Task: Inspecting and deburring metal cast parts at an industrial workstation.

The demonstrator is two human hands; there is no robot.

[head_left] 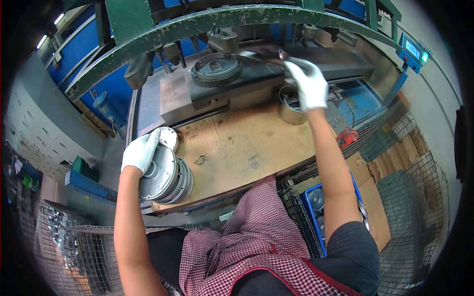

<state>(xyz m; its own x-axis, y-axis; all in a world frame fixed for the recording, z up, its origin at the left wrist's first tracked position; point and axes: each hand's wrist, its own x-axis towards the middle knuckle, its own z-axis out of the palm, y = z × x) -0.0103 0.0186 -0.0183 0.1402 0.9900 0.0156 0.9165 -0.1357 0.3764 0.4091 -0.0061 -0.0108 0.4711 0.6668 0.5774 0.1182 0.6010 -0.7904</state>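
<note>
My left hand point(141, 151), in a white glove, closes on the edge of a round grey metal casting point(163, 167) at the top of a stack of similar castings point(183, 185). A smaller round metal piece point(169, 138) lies just beyond its fingertips. My right hand point(308, 85), also white-gloved, is raised over the bench and closed around a long dark tool point(269, 59) with a pale tip. Motion blurs the tool, so its kind is unclear. Left of that tip, a round metal die point(216, 69) sits on the dark press bed.
A metal can point(292, 111) stands on the wooden bench top point(232, 143). The green press frame point(217, 35) arches overhead. A control panel point(413, 52) hangs at right. Below right is a blue crate point(316, 212) with metal parts; wire baskets point(74, 246) flank me.
</note>
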